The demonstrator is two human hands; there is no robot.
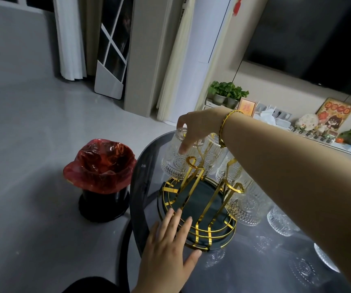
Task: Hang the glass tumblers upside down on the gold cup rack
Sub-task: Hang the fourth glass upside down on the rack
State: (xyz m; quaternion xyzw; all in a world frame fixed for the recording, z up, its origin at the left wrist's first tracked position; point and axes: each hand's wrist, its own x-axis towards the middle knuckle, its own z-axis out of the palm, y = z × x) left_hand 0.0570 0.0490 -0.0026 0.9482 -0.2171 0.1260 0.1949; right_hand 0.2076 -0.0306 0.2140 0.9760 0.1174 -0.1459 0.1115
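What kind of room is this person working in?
Most likely a home living room: a large dark television hangs on the wall, potted plants sit on the ledge below it, and a glass table holds the gold cup rack.

Probably a home living room: wall-mounted television (310,37), potted plants (227,92), curtains (70,39), lined wastebasket (101,178).

Rack (200,210) on table (255,261); bin (101,178) left, on floor (32,144).

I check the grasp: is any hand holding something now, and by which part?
The right hand holds an upside-down glass tumbler by its upturned base end. The left hand rests flat on the gold cup rack rim, gripping nothing.
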